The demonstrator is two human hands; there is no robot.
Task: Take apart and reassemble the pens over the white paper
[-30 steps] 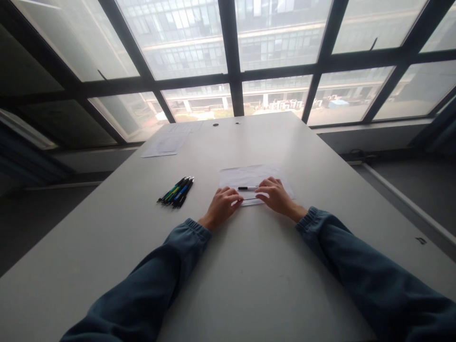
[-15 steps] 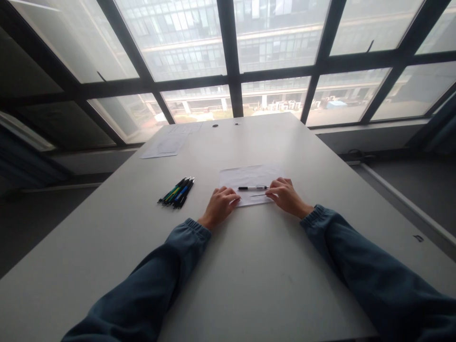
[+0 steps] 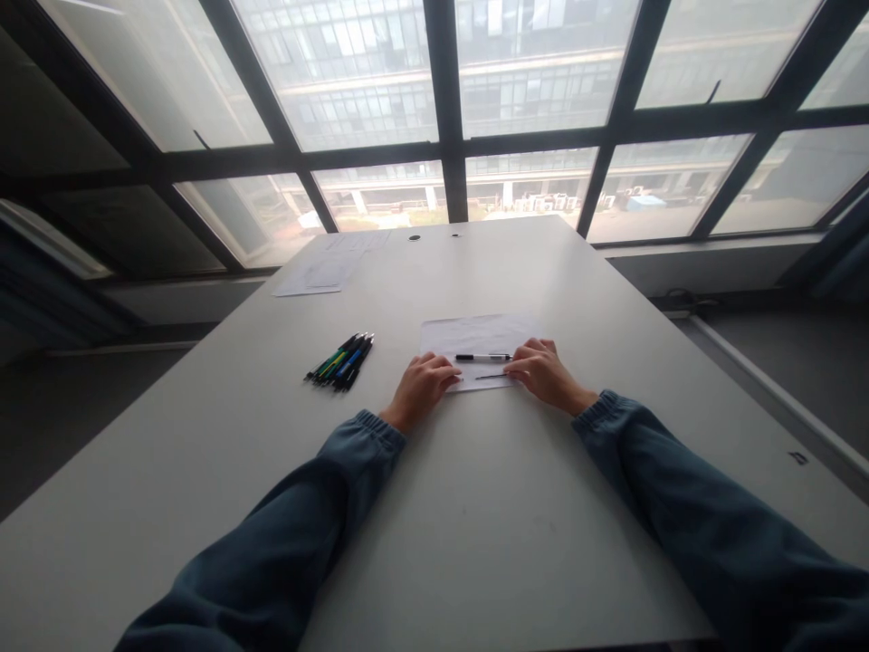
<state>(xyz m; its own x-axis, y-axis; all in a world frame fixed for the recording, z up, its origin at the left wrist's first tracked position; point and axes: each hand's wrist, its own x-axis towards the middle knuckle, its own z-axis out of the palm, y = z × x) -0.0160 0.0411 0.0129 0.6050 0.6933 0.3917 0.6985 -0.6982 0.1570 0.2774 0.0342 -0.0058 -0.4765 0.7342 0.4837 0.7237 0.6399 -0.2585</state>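
Note:
A white sheet of paper (image 3: 475,331) lies flat on the table between my hands. On it rests a pen (image 3: 483,357) with a dark grip section and a pale barrel, its right end close to my right hand (image 3: 543,373). That hand is closed, pinching the end of a thin pen refill (image 3: 490,376) that points left over the paper's near part. My left hand (image 3: 422,389) is at the paper's left edge, fingers pressed together. A tiny tip shows at those fingertips, too small to name.
A pile of several pens (image 3: 340,362), black with green, yellow and blue, lies left of my left hand. Further back are more paper sheets (image 3: 319,272) at the table's left edge. The white table (image 3: 434,525) reaches to the windows. A small dark mark (image 3: 798,458) shows at the right edge.
The camera view has shifted slightly. Both hands stay almost where they were, and the refill remains in my right fingers, its free end only a little lower.

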